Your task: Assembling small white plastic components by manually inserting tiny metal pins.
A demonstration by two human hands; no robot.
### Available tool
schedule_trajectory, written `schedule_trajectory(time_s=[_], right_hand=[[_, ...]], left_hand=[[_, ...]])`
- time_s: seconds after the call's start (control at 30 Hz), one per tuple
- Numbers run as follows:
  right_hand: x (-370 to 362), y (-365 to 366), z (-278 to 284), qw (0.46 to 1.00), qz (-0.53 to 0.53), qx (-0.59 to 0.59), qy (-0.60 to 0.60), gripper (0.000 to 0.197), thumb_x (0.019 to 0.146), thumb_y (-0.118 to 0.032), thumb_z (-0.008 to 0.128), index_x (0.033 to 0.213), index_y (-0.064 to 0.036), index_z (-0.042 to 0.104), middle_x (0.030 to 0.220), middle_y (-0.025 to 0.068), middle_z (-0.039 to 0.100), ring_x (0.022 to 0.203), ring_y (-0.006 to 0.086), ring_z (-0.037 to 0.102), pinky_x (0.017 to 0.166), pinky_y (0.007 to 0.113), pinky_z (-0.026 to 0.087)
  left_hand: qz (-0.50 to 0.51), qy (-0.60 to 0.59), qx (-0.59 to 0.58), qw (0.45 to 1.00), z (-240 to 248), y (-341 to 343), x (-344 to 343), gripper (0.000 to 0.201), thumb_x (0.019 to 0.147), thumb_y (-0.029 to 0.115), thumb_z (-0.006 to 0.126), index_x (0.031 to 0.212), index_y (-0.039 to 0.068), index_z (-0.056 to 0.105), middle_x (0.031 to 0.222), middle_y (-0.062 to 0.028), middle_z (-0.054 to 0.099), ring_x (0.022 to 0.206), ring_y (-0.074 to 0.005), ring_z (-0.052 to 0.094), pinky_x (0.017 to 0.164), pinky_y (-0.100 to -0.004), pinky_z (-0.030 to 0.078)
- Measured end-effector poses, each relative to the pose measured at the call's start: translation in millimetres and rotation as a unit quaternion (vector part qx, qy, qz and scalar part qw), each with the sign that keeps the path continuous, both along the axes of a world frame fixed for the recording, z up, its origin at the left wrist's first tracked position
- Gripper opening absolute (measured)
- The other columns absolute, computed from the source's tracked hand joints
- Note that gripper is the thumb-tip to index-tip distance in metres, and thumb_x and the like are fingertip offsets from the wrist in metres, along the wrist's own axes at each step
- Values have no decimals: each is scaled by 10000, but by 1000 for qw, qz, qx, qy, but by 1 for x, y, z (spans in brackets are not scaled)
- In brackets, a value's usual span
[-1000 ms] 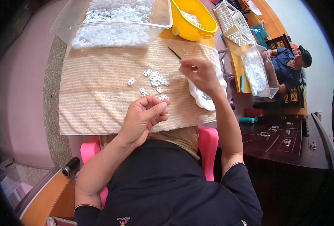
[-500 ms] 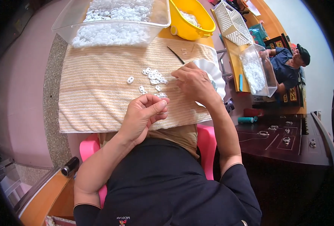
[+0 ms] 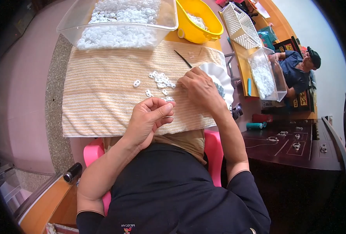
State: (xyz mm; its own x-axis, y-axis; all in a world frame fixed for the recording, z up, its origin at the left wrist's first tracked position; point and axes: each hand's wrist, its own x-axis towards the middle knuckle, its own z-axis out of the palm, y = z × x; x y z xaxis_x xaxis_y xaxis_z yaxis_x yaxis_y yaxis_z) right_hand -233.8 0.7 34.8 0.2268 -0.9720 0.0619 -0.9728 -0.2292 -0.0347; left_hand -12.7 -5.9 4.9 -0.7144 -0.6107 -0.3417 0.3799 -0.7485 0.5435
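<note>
My left hand (image 3: 154,115) is at the towel's near edge, thumb and forefinger pinched together. Whatever is between those fingertips is too small to make out. Just beyond them lies a loose cluster of small white two-holed plastic pieces (image 3: 161,80), with a single white piece (image 3: 136,83) apart on its left. My right hand (image 3: 200,89) is bent over the towel, right of the cluster, its fingers curled together and their tips mostly hidden. Partly behind that hand is a white wavy-rimmed dish (image 3: 228,84) holding small grey-green bits (image 3: 220,90).
A striped towel (image 3: 99,93) covers the table. At its far side stand a clear bin (image 3: 69,29) heaped with white pieces and a yellow tub (image 3: 186,33). A dark thin stick (image 3: 182,58) lies nearby. At far right a person (image 3: 296,70) sits by another clear bin (image 3: 280,84).
My right hand has shifted slightly, its fingers drawing inward and curling down, uncovering more of the dish's contents. My left hand keeps its pinch in place. The view has shifted slightly.
</note>
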Motion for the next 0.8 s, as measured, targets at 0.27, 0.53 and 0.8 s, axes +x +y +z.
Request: schedule_trajectory(time_s=[0.27,0.53,0.8], right_hand=[[4,14,-5,994,1,-68,-84,176,735,11,576,896,-28,639,885,98,612,942,284,561,823,362,471],[8,14,-13,985,-3,-99,-142,88,741,17,599,816,-30,601,847,98,636,876,287,590,750,377,487],[14,8,-14,995,-9,-70,-69,117,786,-76,591,890,-45,634,829,113,636,877,283,593,778,383,479]], left_hand=[[22,-24,-24,999,1,-3,1,97,864,80,677,899,10,619,907,-66,657,763,-90,619,696,-228,547],[46,-38,-59,996,-2,-7,1,74,868,64,661,895,16,612,1013,-137,643,779,-107,614,718,-249,556],[46,-34,-57,997,-4,-7,2,72,865,63,663,895,19,613,1014,-139,644,773,-106,614,716,-250,556]])
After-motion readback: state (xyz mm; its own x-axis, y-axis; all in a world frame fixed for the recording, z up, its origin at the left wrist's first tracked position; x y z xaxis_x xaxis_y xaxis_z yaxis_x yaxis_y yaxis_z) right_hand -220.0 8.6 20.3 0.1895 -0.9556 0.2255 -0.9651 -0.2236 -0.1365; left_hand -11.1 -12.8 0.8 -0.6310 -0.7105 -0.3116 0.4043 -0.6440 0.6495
